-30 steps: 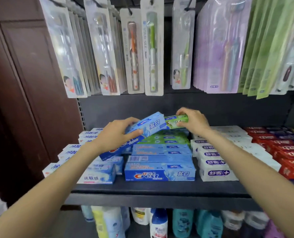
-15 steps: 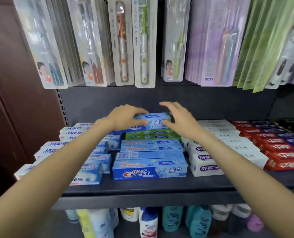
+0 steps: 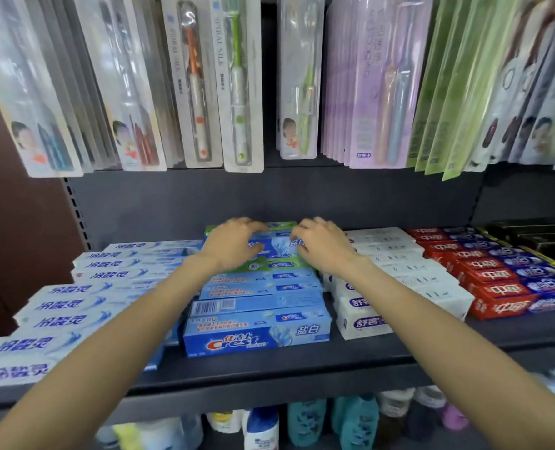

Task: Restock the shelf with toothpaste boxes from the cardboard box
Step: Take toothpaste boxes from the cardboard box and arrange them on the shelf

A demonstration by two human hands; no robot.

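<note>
The fingertips of both hands are blurring, so the exact grip is hard to make out; the cardboard box is lying outside the frame. Blister-packed toothbrushes [image 3: 237,79] are hanging above, white boxes [image 3: 396,271] sitting just right of the blue stack. The light-blue rectangular toothpaste box [image 3: 277,245] is lying atop the rear of that stack on the dark metal shelf [image 3: 302,365], long axis running left-right. The left hand [image 3: 234,245] and right hand [image 3: 321,246] are curling round its ends.
</note>
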